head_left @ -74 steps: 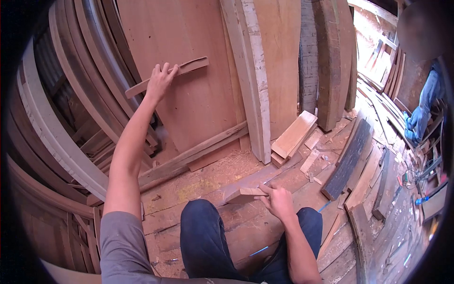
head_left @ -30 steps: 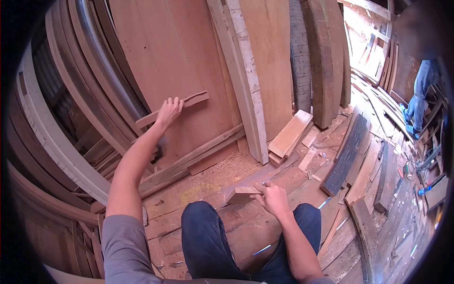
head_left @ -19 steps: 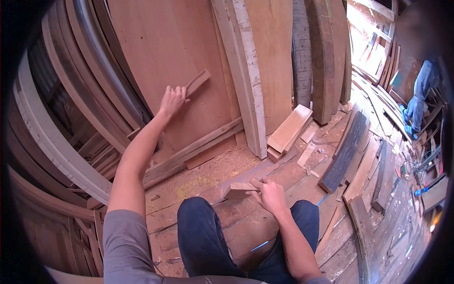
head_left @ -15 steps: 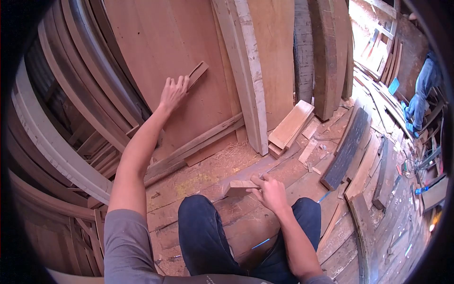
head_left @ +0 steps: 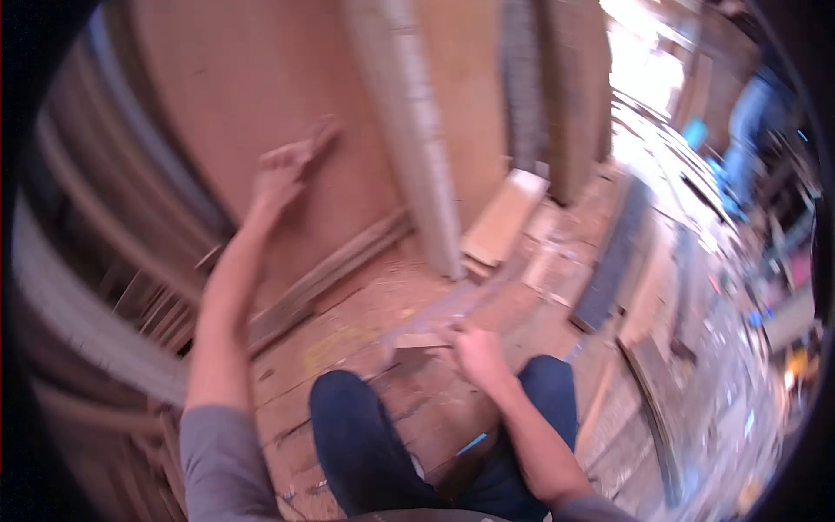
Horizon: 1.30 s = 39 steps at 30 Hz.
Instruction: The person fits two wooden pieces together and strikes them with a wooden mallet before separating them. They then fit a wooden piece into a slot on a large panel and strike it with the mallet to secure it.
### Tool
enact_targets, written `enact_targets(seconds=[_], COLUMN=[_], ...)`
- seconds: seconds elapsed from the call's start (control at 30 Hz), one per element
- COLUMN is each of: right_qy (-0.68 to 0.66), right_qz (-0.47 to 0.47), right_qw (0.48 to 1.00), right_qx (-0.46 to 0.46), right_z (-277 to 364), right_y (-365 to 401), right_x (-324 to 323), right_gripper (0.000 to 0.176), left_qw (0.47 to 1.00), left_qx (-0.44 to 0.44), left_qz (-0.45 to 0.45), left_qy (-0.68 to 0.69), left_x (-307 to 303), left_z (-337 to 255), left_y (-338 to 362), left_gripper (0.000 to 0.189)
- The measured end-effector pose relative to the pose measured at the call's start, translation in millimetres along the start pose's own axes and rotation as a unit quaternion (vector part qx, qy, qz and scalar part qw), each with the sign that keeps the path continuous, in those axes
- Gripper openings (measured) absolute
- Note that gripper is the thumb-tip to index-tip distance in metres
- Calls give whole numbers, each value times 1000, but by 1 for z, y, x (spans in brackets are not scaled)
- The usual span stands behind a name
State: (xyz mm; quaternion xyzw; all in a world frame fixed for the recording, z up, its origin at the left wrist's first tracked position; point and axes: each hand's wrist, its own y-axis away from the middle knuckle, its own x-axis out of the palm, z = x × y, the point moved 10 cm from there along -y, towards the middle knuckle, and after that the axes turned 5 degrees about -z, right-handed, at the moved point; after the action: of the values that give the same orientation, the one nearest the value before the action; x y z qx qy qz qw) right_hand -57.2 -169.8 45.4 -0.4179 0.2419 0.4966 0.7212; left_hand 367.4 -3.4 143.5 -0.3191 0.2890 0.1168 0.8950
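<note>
My left hand [head_left: 283,174] is raised in front of a large reddish wooden panel [head_left: 252,78], its fingers wrapped round a small wooden piece [head_left: 323,135] that slants up to the right. Low in the middle, near my knees, my right hand [head_left: 477,350] grips the right end of a short wooden block [head_left: 422,345] above the plank floor. The whole view is smeared by motion, so fine detail of both pieces is lost.
Curved wooden pieces [head_left: 96,322] stand at the left. Upright boards [head_left: 413,130] lean right of the panel. A pale block [head_left: 507,219] and a dark plank [head_left: 614,257] lie on the floor. Another person's blue-clad leg [head_left: 745,130] shows at the far right.
The whole scene has shifted left in view and become blurred. Both hands still hold their wooden pieces, in nearly the same places relative to the panel and floor.
</note>
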Motion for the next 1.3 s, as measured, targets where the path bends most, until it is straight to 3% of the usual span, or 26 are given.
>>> enact_targets(seconds=[0.03,0.13,0.17,0.23,0.47,0.63,0.73,0.83,0.93,1.03,1.1,1.17,1.2,1.3], right_qy=[14,-7,2,4,-23,-31,-33,-27,-19,2,5,6,1,15], right_qz=[23,9,18,35,14,37,37,29,44,47,33,9,0,10], right_qw=[1000,1000,1000,999,1000,999,998,999,998,999,999,1000,1000,1000], right_qx=[5,22,23,19,4,24,37,33,33,16,6,6,5,15], right_z=[-4,-6,-7,-9,-4,-4,-4,-5,-11,-22,-27,-28,-29,-35], right_y=[2,2,2,2,0,-1,-1,2,8,7,9,10,8,8], right_x=[7,5,8,9,3,1,-5,-6,3,15,17,6,-1,-15], right_gripper=[34,35,38,42,41,39,36,35,35,38,39,40,40,37], left_qw=[998,990,985,976,991,983,982,992,998,995,996,996,992,937], left_qx=[-35,3,-8,-25,-56,144,162,17,-52,63,69,-18,-65,-196], left_qz=[4,-79,-174,-211,-74,-77,-48,-59,18,-66,-63,-63,-5,-51], left_qy=[42,114,21,-44,-97,-89,-87,-110,-36,-49,8,64,112,286], left_x=[-6,-33,-44,-42,-9,20,28,-5,-24,8,21,16,11,-91], left_z=[5,-4,-5,-13,-13,-75,-82,-35,-21,-53,-77,-88,-91,-108], left_y=[5,-12,-5,-6,-4,51,66,33,12,32,47,47,42,25], left_gripper=[77,75,75,72,67,63,62,58,55,52,51,51,55,65])
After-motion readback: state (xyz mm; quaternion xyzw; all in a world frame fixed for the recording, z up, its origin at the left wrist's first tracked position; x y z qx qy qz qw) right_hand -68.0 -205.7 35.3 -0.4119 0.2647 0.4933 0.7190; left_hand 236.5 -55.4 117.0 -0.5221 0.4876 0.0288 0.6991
